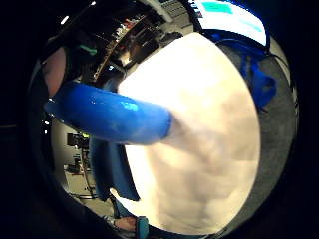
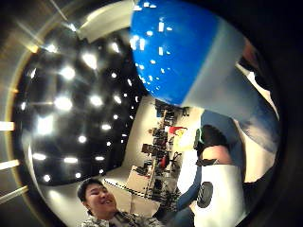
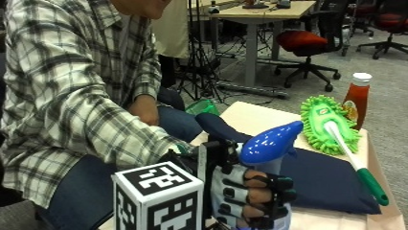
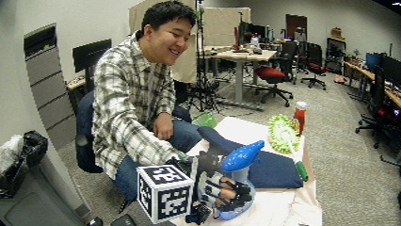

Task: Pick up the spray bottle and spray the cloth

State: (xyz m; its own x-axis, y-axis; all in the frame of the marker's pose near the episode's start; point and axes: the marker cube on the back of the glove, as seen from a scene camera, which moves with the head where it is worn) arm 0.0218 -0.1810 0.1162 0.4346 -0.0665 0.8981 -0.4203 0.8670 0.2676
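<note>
A spray bottle with a glossy blue head (image 3: 271, 143) and a pale body stands at the near end of the table. My gloved right hand (image 3: 250, 195) grips its body, fingers curled round it, and the nozzle points toward the far end. Just beyond lies the dark blue cloth (image 3: 325, 182), flat on the table. In the wide outside view the same bottle (image 4: 241, 157) is in my hand (image 4: 224, 190), beside the cloth (image 4: 270, 169). The blue trigger (image 1: 109, 114) crosses the little finger side palm view over the cream table top (image 1: 209, 139). The blue head (image 2: 175, 47) fills much of the thumb side view.
A green microfibre duster (image 3: 325, 123) with a white and green handle (image 3: 357, 165) lies across the cloth's far side. A red ketchup bottle (image 3: 357, 98) stands at the far corner. The person's bare hand (image 3: 146, 109) rests on their lap beside the table. Office chairs (image 3: 306, 45) stand behind.
</note>
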